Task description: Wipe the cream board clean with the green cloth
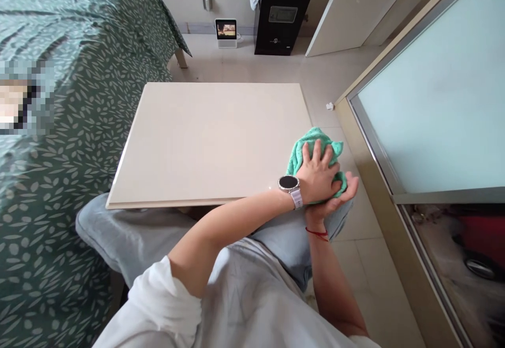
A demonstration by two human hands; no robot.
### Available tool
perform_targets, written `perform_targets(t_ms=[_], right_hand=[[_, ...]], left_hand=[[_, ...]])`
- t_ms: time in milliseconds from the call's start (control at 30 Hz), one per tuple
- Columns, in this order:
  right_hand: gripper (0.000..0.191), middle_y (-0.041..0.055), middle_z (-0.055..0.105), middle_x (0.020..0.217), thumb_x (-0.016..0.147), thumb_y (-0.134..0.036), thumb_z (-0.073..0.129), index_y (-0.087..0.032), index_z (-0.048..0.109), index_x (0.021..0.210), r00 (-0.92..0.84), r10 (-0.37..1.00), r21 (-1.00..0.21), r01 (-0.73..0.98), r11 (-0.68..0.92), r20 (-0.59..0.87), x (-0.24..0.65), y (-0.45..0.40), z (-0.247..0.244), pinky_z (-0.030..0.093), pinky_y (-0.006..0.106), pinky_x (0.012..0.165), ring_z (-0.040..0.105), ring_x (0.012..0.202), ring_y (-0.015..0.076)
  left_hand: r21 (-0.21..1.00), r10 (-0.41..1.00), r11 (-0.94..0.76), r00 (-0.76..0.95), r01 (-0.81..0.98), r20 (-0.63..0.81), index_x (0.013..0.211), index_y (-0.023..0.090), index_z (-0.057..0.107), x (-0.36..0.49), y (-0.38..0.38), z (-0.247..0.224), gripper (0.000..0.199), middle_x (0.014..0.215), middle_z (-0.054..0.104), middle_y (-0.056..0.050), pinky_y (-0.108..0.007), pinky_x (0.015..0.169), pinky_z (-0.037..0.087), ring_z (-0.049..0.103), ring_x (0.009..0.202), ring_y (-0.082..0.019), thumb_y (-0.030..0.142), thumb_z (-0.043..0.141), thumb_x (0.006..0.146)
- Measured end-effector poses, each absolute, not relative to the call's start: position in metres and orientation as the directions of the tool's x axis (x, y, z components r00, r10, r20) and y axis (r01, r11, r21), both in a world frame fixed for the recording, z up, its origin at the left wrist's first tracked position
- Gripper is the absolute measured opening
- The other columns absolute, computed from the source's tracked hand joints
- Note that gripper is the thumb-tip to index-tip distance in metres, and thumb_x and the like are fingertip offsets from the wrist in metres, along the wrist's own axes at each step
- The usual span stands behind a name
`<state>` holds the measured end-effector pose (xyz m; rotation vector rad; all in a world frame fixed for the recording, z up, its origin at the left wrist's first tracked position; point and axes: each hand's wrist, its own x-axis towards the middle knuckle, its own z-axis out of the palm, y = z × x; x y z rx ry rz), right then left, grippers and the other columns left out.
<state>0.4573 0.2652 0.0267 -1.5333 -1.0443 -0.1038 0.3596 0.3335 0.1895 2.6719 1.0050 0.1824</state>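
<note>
A green cloth (pixel 315 150) lies bunched at the near right corner of a low cream table (pixel 205 142), partly on the tabletop and partly spilling past its right edge. The left hand (pixel 317 174) is pressed flat on top of the cloth, fingers spread and slightly curled over the fabric, palm down, so that it pins the cloth rather than clenching it. That arm crosses the body from the lower left and carries a round dark watch (pixel 289 184) on a pale strap at the wrist. The right hand (pixel 341 195) sits just beneath and beside the left one at the table's edge, palm turned up and fingers cupped half open, touching the underside of the cloth where it hangs off the corner; how much of the cloth it has hold of cannot be told, since the left hand covers most of it. A thin red string (pixel 316 232) circles the right wrist. The person wears a white short-sleeved top and grey trousers, with the knees tucked under the near edge of the table. To the left stands a bed with a green leaf-patterned cover (pixel 79 100). To the right runs a frosted glass sliding panel (pixel 430 95) in a metal frame. At the far wall, on the tiled floor (pixel 327 79), stand a small white screen device (pixel 226 32) and a black cabinet (pixel 281 13) with cloth draped on top.
</note>
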Motion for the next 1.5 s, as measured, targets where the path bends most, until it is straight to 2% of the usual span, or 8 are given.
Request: perform_targets(t_ms=[100,200,467,600,733,1000,1267,1500], right_hand=[[0.086,0.0237,0.053,0.180,0.120,-0.077,0.022,-0.026,0.044,0.186,0.596,0.426,-0.730,0.604,0.321,0.681,0.458,0.262,0.023,0.047,0.082,0.141,0.059,0.171,0.0435],[0.081,0.0196,0.052,0.182,0.120,-0.075,0.035,-0.029,0.048,0.185,0.586,0.445,-0.736,0.528,0.425,0.677,0.456,0.259,0.024,0.045,0.080,0.143,0.055,0.173,0.0421],[0.085,0.0251,0.064,0.167,0.116,-0.080,0.027,-0.024,0.057,0.172,0.676,0.396,-0.783,0.548,0.294,0.621,0.455,0.273,0.028,0.060,0.079,0.126,0.070,0.157,0.0469],[0.077,0.0240,0.071,0.154,0.119,-0.074,0.028,-0.021,0.064,0.163,0.632,0.337,-0.716,0.626,0.309,0.698,0.462,0.280,0.023,0.058,0.081,0.126,0.079,0.139,0.0458],[0.069,0.0222,0.072,0.149,0.121,-0.068,0.036,-0.021,0.069,0.159,0.591,0.328,-0.676,0.644,0.357,0.737,0.465,0.279,0.022,0.062,0.077,0.122,0.082,0.130,0.0429],[0.073,0.0192,0.070,0.138,0.118,-0.076,0.035,-0.021,0.070,0.149,0.619,0.355,-0.713,0.626,0.316,0.700,0.461,0.278,0.028,0.069,0.071,0.111,0.082,0.121,0.0398],[0.073,0.0199,0.069,0.129,0.108,-0.080,0.033,-0.022,0.065,0.139,0.703,0.327,-0.775,0.573,0.267,0.632,0.456,0.280,0.033,0.067,0.071,0.107,0.079,0.115,0.0416],[0.072,0.0170,0.077,0.115,0.108,-0.081,0.029,-0.025,0.068,0.133,0.738,0.318,-0.802,0.572,0.172,0.595,0.451,0.276,0.037,0.063,0.070,0.111,0.077,0.118,0.0424]], left_hand=[[0.284,0.619,-0.752,0.785,0.595,-0.004,0.190,0.023,0.064,0.339,0.318,0.189,0.065,0.205,0.029,-0.025,-0.089,0.150,0.024,0.022,0.192,-0.060,0.046,0.052,0.131],[0.260,0.613,-0.760,0.790,0.596,-0.019,0.200,0.026,0.050,0.315,0.307,0.191,0.072,0.205,0.025,-0.027,-0.091,0.147,0.028,0.020,0.191,-0.061,0.046,0.057,0.130],[0.172,0.791,-0.595,0.610,0.785,-0.050,0.196,0.028,0.056,0.208,0.294,0.188,0.087,0.203,0.029,-0.026,-0.089,0.148,0.030,0.027,0.190,-0.059,0.069,0.074,0.121],[0.076,0.867,-0.472,0.446,0.878,0.223,0.181,0.023,0.076,0.121,0.279,0.172,0.080,0.190,0.053,-0.030,-0.088,0.135,0.050,0.052,0.176,-0.064,0.062,0.086,0.112],[0.083,0.873,-0.304,0.243,0.949,0.422,0.172,0.008,0.081,0.051,0.263,0.161,0.069,0.177,0.063,-0.039,-0.096,0.125,0.050,0.060,0.164,-0.072,0.049,0.056,0.122],[0.201,0.957,0.205,-0.239,0.958,0.162,0.183,0.000,0.068,-0.002,0.270,0.189,0.108,0.191,0.047,-0.037,-0.091,0.142,0.027,0.034,0.184,-0.066,0.071,0.030,0.111],[0.081,0.954,0.301,-0.301,0.950,-0.007,0.193,0.005,0.055,-0.028,0.330,0.211,0.117,0.190,0.047,-0.037,-0.076,0.142,0.041,0.044,0.181,-0.058,0.070,0.030,0.098],[0.068,0.959,0.274,-0.267,0.959,-0.090,0.202,0.012,0.038,-0.031,0.425,0.225,0.106,0.192,0.041,-0.033,-0.074,0.142,0.041,0.044,0.179,-0.060,0.065,0.032,0.110]])
